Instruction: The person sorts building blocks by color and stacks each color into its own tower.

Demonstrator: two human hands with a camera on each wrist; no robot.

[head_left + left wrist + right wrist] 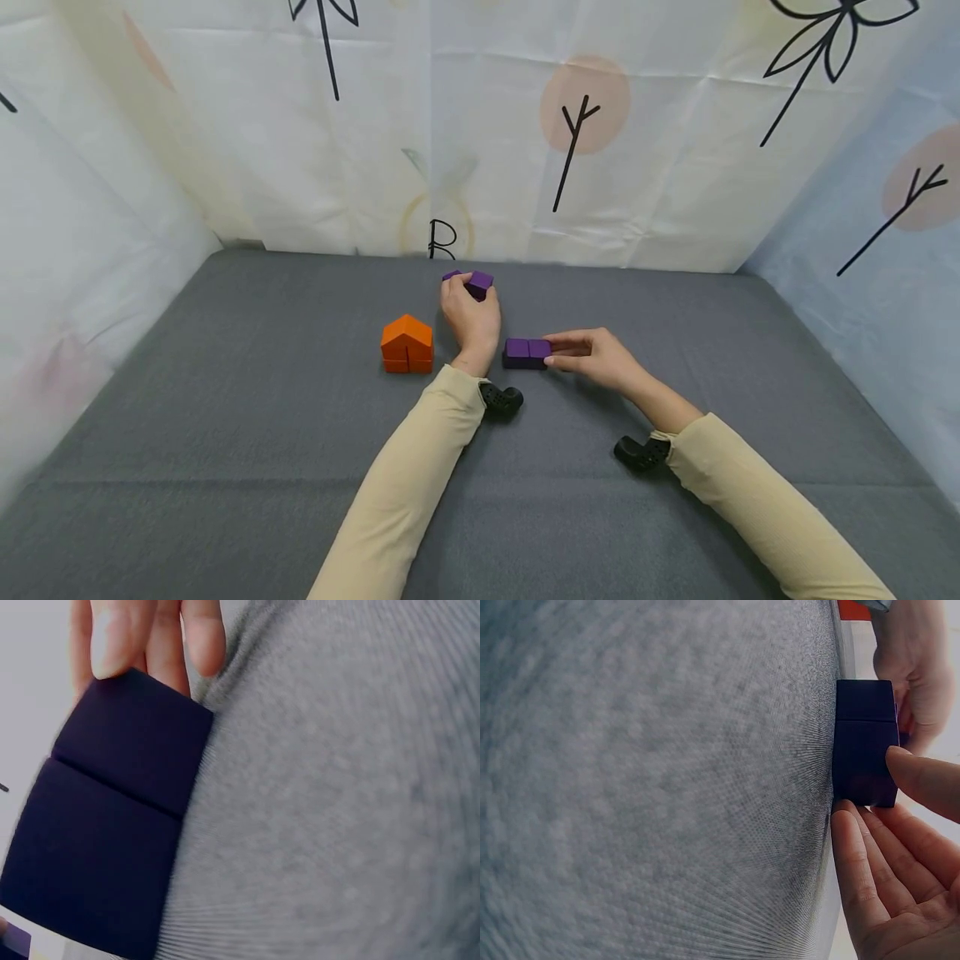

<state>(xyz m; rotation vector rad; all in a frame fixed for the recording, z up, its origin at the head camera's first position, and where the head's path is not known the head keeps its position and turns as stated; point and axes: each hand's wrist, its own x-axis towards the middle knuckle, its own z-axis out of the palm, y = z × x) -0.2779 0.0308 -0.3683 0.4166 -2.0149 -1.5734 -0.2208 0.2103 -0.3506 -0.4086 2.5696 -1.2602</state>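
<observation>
Two purple blocks (527,353) lie side by side on the grey cloth, forming a short bar. My right hand (600,358) pinches the right-hand block, thumb at its near corner and fingers at the end; the right wrist view shows the same pair (865,742) close up. Farther back, my left hand (472,318) grips purple blocks (480,285), whose tops show on either side of the fingers. Much of that grip is hidden behind the hand. To its left stands a small orange house shape (407,344), a peaked piece over two smaller blocks.
Grey cloth (247,417) covers the table. White printed fabric (487,125) hangs along its back edge and both sides, close behind my left hand. Each sleeve cuff carries a black wrist device (501,399).
</observation>
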